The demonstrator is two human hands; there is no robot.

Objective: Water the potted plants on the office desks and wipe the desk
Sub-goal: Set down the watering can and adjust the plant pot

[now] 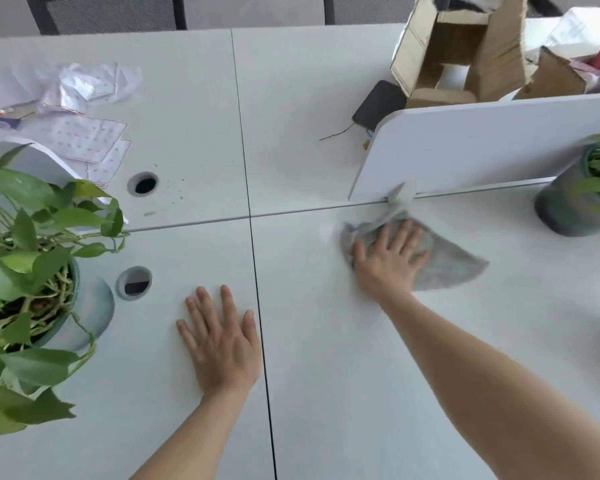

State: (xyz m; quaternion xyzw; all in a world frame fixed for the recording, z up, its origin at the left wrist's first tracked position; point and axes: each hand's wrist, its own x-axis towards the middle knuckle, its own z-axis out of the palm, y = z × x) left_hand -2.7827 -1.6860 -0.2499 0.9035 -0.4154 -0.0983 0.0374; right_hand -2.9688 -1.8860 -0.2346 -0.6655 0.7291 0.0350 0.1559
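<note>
under right hand (388,258) — grey, crumpled cloth (444,265)

No legible text or labels.

We count two plants, one in a pot at the left (32,271) and one at the right (582,188). Two hands: left (222,341) and right (388,261). One cloth (447,265). Two cable holes, far (143,183) and near (134,283). One cardboard box (461,50), one phone (378,105), two chairs, left (108,12) and right (364,8), and one divider (482,147).
</note>
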